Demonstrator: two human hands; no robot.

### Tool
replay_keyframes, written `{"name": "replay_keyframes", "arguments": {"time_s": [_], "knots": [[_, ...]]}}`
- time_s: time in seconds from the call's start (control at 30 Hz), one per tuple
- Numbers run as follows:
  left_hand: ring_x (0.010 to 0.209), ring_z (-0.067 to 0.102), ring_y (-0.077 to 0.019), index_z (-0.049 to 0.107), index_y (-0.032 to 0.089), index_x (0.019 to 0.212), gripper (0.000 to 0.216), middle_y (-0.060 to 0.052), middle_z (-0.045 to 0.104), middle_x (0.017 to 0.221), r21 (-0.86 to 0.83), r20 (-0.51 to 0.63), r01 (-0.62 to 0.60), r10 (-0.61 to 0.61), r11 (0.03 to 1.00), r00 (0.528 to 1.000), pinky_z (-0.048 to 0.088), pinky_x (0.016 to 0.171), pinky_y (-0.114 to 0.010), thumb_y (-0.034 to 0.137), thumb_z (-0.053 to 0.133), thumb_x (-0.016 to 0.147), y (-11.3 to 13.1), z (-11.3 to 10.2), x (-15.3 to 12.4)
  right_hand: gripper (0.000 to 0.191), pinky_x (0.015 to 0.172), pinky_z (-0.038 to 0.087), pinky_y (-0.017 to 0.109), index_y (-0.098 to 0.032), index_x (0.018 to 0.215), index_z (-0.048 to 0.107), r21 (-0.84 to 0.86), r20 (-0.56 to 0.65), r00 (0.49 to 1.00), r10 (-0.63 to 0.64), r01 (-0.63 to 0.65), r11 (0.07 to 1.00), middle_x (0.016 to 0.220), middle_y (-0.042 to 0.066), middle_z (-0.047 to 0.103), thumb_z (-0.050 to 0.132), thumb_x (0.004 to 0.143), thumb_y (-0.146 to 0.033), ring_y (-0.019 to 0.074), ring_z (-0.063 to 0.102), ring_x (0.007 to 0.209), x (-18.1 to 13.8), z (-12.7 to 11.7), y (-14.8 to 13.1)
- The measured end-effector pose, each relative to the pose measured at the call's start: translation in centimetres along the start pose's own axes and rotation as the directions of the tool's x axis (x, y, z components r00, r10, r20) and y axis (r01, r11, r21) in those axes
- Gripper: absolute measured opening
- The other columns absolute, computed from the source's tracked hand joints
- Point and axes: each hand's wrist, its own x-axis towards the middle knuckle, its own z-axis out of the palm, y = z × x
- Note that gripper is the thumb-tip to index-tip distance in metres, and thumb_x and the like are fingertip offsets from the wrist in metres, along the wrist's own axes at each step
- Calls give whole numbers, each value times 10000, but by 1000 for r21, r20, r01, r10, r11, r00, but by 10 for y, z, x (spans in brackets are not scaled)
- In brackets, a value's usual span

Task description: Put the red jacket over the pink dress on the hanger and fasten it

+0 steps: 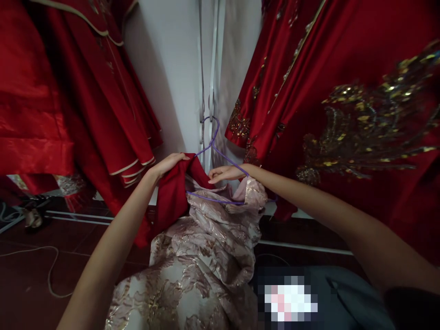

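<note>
1. Fingers of the left hand (170, 163) are closed on the upper edge of a red cloth (173, 192). Fingers of the right hand (227, 173) are bent at the same cloth's inner edge; whether they grip it cannot be told.
2. Red cloth: smooth, plain, folded over the left side of a purple hanger (212, 142). Whether it is joined to the dress (220, 238) cannot be told.
3. Dress: pale pink, crinkled, with raised, shiny gold patterns. It hangs in loose folds below both hands, directly in front of the person.
4. Hanger: thin and triangular, with a curved hook at the narrow metal strips (215, 59).
5. Edges: left-side red clothes (120, 105) end in pale piping; right-side red clothes (285, 133) carry gold sequins (371, 156).
6. Open room: a white panel (165, 46) shows above the hanger, between both groups. The gap narrows downward; the right forearm crosses in front of the right-side clothes.
</note>
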Motion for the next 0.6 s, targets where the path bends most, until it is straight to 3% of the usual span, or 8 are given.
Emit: {"name": "replay_keyframes", "arguments": {"time_s": [0.1, 0.17, 0.23, 0.3, 0.47, 0.53, 0.6], "knots": [[611, 573, -174, 631, 142, 741, 276, -37, 664, 691, 23, 8, -10, 10, 1000, 1000, 446, 585, -275, 391, 515, 716, -4, 0, 1, 333, 654, 450, 247, -157, 806, 586, -88, -35, 999, -20, 17, 996, 771, -3, 641, 734, 593, -366, 132, 583, 714, 2, -2, 2], [618, 571, -172, 634, 142, 746, 285, -33, 658, 680, 58, 19, -29, 28, 998, 999, 443, 584, -266, 399, 512, 721, -7, -1, 2, 324, 610, 431, 247, -166, 835, 553, -281, -218, 974, -59, -5, 960, 724, -23, 617, 718, 589, -299, 135, 562, 661, -1, -8, -2], [627, 565, -164, 631, 144, 737, 285, -20, 645, 663, 96, 38, -61, 58, 993, 998, 441, 593, -255, 400, 507, 725, -10, -1, 3, 281, 578, 398, 242, -185, 835, 516, -504, -469, 866, -174, -100, 858, 674, -43, 578, 668, 600, -206, 133, 529, 612, -6, -17, -7], [642, 559, -155, 622, 145, 727, 295, -8, 632, 651, 119, 38, -101, 97, 988, 995, 439, 611, -245, 407, 487, 737, -15, 0, 3, 268, 572, 370, 247, -205, 841, 493, -627, -604, 745, -285, -224, 746, 685, -37, 561, 599, 608, -125, 141, 516, 610, -13, -26, -11], [651, 543, -151, 611, 136, 729, 334, -5, 609, 631, 118, -35, -138, 143, 983, 989, 423, 601, -232, 432, 457, 750, -24, 3, 0, 300, 599, 360, 272, -222, 800, 500, -595, -788, 533, -309, -531, 603, 838, 25, 590, 601, 558, -77, 186, 546, 712, -44, -51, 5], [644, 536, -148, 607, 133, 720, 336, -4, 600, 626, 112, -37, -132, 137, 985, 990, 415, 594, -227, 432, 458, 747, -27, 4, 1, 319, 598, 366, 283, -217, 778, 514, -526, -839, 488, -241, -609, 594, 835, 37, 595, 616, 521, -58, 189, 546, 701, -64, -64, 20], [638, 528, -140, 599, 131, 714, 334, 1, 595, 633, 110, -30, -132, 136, 985, 990, 410, 597, -224, 432, 457, 746, -30, 4, 3, 307, 596, 371, 294, -214, 737, 525, -493, -853, 489, -182, -642, 587, 795, 36, 595, 617, 499, -42, 181, 535, 674, -85, -76, 35]]}}
